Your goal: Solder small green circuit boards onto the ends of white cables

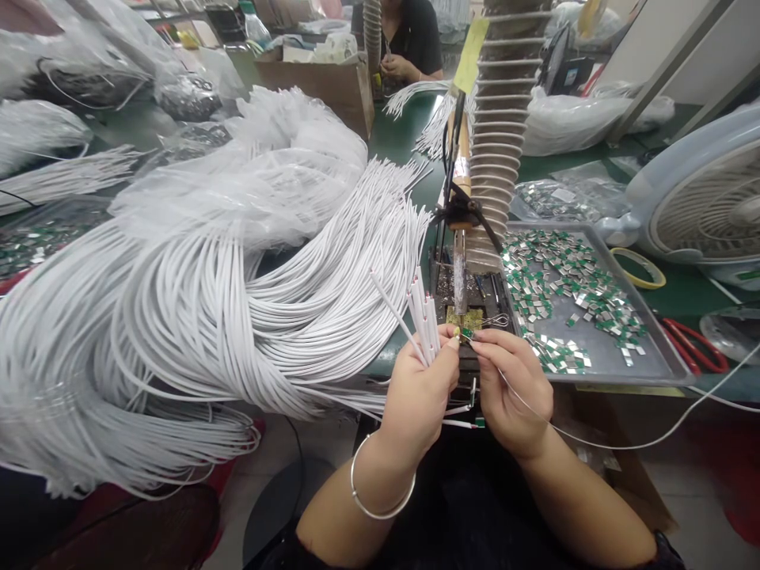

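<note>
Just left of the metal tray (594, 374), a person's two hands work close together above the green counter (404, 134). The left hand (416, 388) has its fingers (446, 345) curled firmly around a small bunch of white cables (423, 317), their pale tips fanned upward. The right hand (511, 388) holds a narrow pinch, thumb and forefinger closed on a tiny green-and-silver piece (466, 336), and a thin white wire (617, 448) trails away from that hand.

That pinch looks like the weak point. A piece so small could slip from a slight shift of grip and be lost in the heap of white cables (195, 317) further left of the tray. The trailing wire could also catch on the tray's rim and scatter the loose green-and-silver pieces (570, 277) inside. If the upright soldering iron (459, 265) just left of the tray is hot, any cable end swung against it could scorch.

Beyond the tray rises a ribbed flexible duct (499, 134), and further back a co-worker (409, 39) sits with both hands over more white wire. To the tray's right are a white fan (706, 198), a yellow tape roll (638, 267) and red-handled scissors (694, 344).
</note>
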Demonstrator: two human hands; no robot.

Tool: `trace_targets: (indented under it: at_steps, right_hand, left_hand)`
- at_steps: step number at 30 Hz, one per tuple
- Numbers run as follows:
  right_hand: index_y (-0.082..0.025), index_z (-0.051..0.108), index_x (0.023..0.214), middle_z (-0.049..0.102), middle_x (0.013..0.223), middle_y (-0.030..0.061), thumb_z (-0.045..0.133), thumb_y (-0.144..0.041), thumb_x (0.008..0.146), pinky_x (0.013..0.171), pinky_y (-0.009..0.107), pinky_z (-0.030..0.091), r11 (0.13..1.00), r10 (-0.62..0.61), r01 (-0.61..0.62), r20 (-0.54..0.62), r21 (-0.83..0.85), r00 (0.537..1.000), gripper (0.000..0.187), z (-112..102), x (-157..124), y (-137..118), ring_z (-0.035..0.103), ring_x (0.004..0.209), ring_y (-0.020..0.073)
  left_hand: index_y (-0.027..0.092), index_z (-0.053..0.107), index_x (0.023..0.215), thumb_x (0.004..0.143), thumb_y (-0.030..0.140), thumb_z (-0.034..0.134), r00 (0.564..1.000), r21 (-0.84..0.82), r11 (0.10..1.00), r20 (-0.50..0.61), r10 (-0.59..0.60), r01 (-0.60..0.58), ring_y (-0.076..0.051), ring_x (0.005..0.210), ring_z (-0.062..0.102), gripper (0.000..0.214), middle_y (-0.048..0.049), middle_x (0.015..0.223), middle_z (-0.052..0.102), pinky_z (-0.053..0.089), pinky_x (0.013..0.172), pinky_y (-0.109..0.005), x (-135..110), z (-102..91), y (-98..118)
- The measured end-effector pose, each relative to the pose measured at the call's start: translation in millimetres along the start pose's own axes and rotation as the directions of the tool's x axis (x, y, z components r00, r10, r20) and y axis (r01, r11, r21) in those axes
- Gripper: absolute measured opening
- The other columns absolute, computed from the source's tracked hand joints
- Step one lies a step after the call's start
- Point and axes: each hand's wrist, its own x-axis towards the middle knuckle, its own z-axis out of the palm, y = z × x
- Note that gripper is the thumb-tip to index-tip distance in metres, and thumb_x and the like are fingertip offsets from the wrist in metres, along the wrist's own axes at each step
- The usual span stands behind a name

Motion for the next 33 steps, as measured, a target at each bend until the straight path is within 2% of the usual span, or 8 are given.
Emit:
trace_targets:
  at_steps: [12, 21, 24, 26, 28, 33]
  right_hand:
    - [-0.021, 0.06, 0.106, 0.063, 0.097, 0.0095, 0.052, -0.004, 0.082, 0.076, 0.036, 0.057, 1.0, 0.001, -0.002, 0.006, 0.031, 1.0, 0.031, -0.7, 1.8, -2.5, 0.062, 0.092, 0.019]
    - [-0.018, 0.059, 0.105, 0.063, 0.096, 0.0092, 0.049, -0.002, 0.081, 0.077, 0.034, 0.054, 0.997, 0.023, -0.026, 0.045, 0.074, 0.999, 0.031, -3.0, -5.6, 1.9, 0.062, 0.091, 0.0182]
    - [-0.018, 0.058, 0.106, 0.063, 0.094, 0.008, 0.046, -0.002, 0.082, 0.073, 0.033, 0.054, 0.993, 0.062, -0.067, 0.052, 0.095, 0.997, 0.032, -3.9, -9.0, 4.0, 0.063, 0.087, 0.0175]
    - [-0.019, 0.057, 0.108, 0.063, 0.092, 0.0075, 0.043, -0.002, 0.083, 0.071, 0.032, 0.054, 0.991, 0.094, -0.1, 0.064, 0.093, 0.994, 0.033, -4.3, -9.7, 4.7, 0.062, 0.083, 0.0166]
    - [-0.019, 0.057, 0.107, 0.061, 0.09, 0.0071, 0.044, -0.003, 0.084, 0.069, 0.032, 0.053, 0.992, 0.103, -0.109, 0.088, 0.065, 0.991, 0.03, -4.3, -8.9, 5.0, 0.061, 0.081, 0.0162]
    - [-0.019, 0.056, 0.089, 0.058, 0.077, 0.0035, 0.05, -0.007, 0.083, 0.064, 0.03, 0.051, 0.995, 0.1, -0.1, 0.139, -0.011, 0.985, 0.015, -3.3, -7.3, 6.6, 0.058, 0.072, 0.0149]
  left_hand:
    - [0.014, 0.053, 0.084, 0.075, 0.024, 0.063, 1.0, -0.003, 1.0, 0.008, 0.004, -0.004, -0.001, 0.037, 0.021, 0.017, 0.0118, 0.044, 0.03, 0.016, 0.038, -0.013, -0.6, -1.1, -1.0]
    - [0.014, 0.052, 0.086, 0.075, 0.023, 0.063, 0.999, 0.005, 0.999, 0.022, -0.048, 0.048, -0.001, 0.038, 0.023, 0.018, 0.0119, 0.047, 0.032, 0.017, 0.039, -0.014, 0.1, -8.6, -8.2]
    - [0.013, 0.054, 0.075, 0.071, 0.022, 0.066, 0.999, 0.054, 0.997, 0.008, -0.047, 0.046, 0.0, 0.04, 0.027, 0.016, 0.0065, 0.058, 0.045, 0.02, 0.04, -0.015, 0.2, -12.4, -8.2]
    - [0.013, 0.055, 0.069, 0.068, 0.021, 0.068, 1.0, 0.095, 0.995, -0.001, -0.017, 0.017, 0.0, 0.045, 0.032, 0.016, 0.0004, 0.077, 0.055, 0.024, 0.042, -0.016, 0.2, -15.2, -8.5]
    - [0.013, 0.057, 0.067, 0.067, 0.021, 0.069, 1.0, 0.14, 0.99, 0.009, 0.009, -0.01, -0.001, 0.051, 0.039, 0.015, -0.0033, 0.09, 0.056, 0.029, 0.045, -0.018, 0.3, -18.0, -9.2]
    - [0.014, 0.059, 0.068, 0.071, 0.024, 0.066, 0.998, 0.272, 0.962, 0.065, 0.013, -0.03, -0.01, 0.067, 0.051, 0.012, -0.0048, 0.086, 0.058, 0.039, 0.057, -0.023, -0.1, -23.8, -10.6]
